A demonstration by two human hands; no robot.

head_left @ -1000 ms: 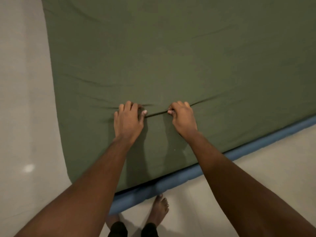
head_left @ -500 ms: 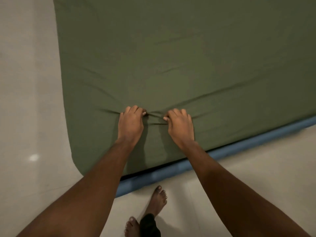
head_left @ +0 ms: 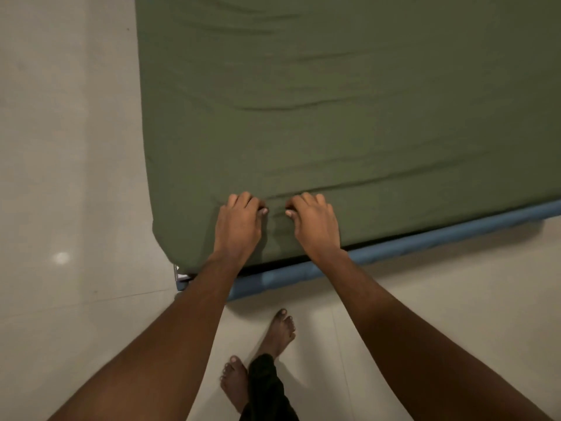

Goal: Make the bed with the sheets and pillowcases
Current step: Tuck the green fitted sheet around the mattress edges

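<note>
Pale tiled floor (head_left: 60, 147) surrounds the blue mattress (head_left: 394, 247), over which the olive-green fabric sheet (head_left: 334, 117) spreads toward 12 o'clock, while the left hand (head_left: 239, 226) and right hand (head_left: 312, 223), fingers curled and pinching its cloth, have drawn it nearer the 6 o'clock edge, likely readying that side for tucking.

**Pale tiled floor, two bare feet**

A pale, glossy tiled floor (head_left: 69, 147) fills the left side and the near right. A small round spot of reflected light (head_left: 61, 257) sits on it at the left. A thin grout line (head_left: 91, 300) runs across the near left. Near the centre stand two bare feet, toes pointing away: the farther foot (head_left: 280, 331) slightly to the right, the nearer foot (head_left: 233, 381) left of it. A black trouser leg (head_left: 265, 387) hangs just beside the nearer foot.
</note>
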